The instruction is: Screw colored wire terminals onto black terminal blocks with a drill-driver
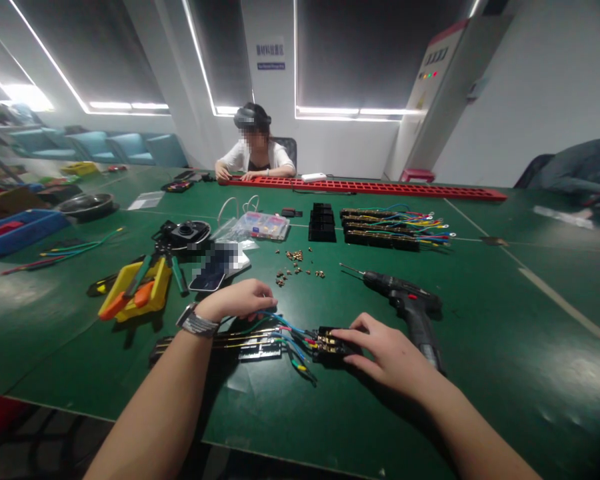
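Note:
My right hand (pixel 380 347) grips a small black terminal block (pixel 327 343) with brass contacts, thumb on the near side and fingers on top. Blue, red and yellow wires (pixel 293 330) run from its left side to a long black strip (pixel 260 347) with brass rails lying on the table. Above that strip my left hand (pixel 245 300) is bent over the blue wires, its fingers curled; what its fingertips hold, if anything, is hidden. A green-yellow wire end (pixel 300 367) hangs free between strip and block.
A black drill (pixel 410 300) lies right of my right hand. Brass screws (pixel 295 257), a phone (pixel 210 270) and a yellow tool tray (pixel 150 293) lie beyond my left hand. Wired strips (pixel 380 230) and black blocks (pixel 322 223) stand farther back. A person (pixel 255 150) sits opposite.

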Motion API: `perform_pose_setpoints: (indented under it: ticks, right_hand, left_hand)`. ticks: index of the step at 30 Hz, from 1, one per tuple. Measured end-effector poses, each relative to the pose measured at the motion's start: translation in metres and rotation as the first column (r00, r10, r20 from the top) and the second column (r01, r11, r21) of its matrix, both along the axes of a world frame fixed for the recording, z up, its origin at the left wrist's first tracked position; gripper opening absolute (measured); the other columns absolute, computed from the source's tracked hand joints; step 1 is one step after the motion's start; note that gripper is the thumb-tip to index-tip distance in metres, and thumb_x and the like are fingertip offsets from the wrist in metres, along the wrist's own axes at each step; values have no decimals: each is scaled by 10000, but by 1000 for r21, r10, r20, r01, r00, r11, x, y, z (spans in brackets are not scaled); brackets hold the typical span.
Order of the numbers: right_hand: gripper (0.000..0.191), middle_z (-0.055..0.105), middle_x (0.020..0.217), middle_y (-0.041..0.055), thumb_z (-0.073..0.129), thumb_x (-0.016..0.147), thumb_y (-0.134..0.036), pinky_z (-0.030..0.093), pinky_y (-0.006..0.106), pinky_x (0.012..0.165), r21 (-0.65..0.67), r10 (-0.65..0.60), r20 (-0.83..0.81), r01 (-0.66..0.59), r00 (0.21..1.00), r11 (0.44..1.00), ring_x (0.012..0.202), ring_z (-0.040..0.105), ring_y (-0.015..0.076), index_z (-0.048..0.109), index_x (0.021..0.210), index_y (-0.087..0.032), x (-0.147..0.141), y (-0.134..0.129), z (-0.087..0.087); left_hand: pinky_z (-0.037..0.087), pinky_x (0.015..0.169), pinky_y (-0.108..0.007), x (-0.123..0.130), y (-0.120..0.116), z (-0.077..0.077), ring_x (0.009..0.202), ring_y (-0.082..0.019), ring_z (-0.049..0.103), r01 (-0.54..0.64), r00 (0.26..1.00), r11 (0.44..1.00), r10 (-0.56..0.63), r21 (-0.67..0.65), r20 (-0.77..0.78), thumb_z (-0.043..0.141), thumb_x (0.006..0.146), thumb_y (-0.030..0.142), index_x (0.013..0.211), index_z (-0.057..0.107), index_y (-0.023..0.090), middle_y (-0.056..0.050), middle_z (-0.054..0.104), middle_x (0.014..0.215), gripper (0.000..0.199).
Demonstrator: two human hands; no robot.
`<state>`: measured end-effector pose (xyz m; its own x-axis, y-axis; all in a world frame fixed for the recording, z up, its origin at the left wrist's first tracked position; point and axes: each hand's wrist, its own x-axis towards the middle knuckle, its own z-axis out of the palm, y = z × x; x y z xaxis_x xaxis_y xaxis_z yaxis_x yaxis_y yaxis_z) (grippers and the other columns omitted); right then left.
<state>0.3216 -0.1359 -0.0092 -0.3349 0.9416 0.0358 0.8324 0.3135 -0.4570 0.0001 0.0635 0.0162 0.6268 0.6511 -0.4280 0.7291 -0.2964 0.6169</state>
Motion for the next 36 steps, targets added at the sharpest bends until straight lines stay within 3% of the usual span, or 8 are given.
perform_pose_setpoints:
  ticks: [5,8,13,18,24,29,33,36]
  right_hand:
    - [514,632,1225,68,712,980,-266,553,413,949,-3,-8,-13,8,1000,1000,1067,685,262,639,1470,-405,1,-1,0]
    - [510,629,1223,66,708,986,-276,547,396,946,-5,-8,-17,8,1000,1000,1064,682,252,635,1473,-410,1,0,0]
    - [500,627,1217,69,727,976,-297,541,390,945,-11,-11,-13,11,1000,1000,1064,680,256,652,1461,-392,2,0,-1]
    - [512,625,1221,66,736,970,-304,541,394,942,-3,-13,-16,13,1000,1000,1055,677,258,648,1465,-400,3,-1,-3]
    - [508,647,1216,67,780,941,-305,529,388,969,-6,-47,-102,46,994,999,1070,680,250,679,1436,-356,0,3,-4]
    - [461,746,1234,57,744,967,-439,547,349,978,-166,-96,-302,47,949,985,1099,710,229,687,1395,-278,5,14,22]
    - [350,792,1149,42,646,1028,-437,564,323,923,-104,-252,-143,239,957,965,1028,735,209,716,1315,-249,2,54,40]
    - [292,788,1130,74,700,1004,-371,565,368,968,-92,-302,-19,299,953,950,1044,733,237,743,1241,-207,-8,105,32]
  left_hand:
    - [510,812,-303,16,-11,3,916,-215,703,69,970,914,-155,401,186,631,975,443,1024,788,168,-96,786,1023,321]
    - [523,910,-300,29,-27,8,1018,-208,714,251,876,917,-352,311,329,698,972,412,1113,784,201,-70,790,1108,268]
    - [507,779,-247,51,-57,2,891,-181,737,443,840,838,-512,319,180,817,905,298,1103,794,220,-32,802,999,215]
    - [484,727,-232,60,-63,-10,815,-155,740,349,850,780,-497,520,175,700,1012,251,1076,790,201,-27,803,929,121]
    - [497,707,-274,65,-61,-21,787,-188,745,269,880,636,-467,723,83,583,1079,270,1047,776,163,-53,785,879,222]
    - [475,640,-273,64,-59,-25,706,-173,721,273,873,538,-487,798,29,553,1092,251,1053,760,155,-43,758,812,231]
    - [470,622,-270,61,-54,-25,708,-169,726,229,877,534,-475,814,65,569,1086,242,1041,765,153,-47,770,827,219]
    - [474,621,-273,60,-52,-27,714,-174,735,214,887,541,-456,813,70,580,1081,247,973,766,149,-54,778,830,235]
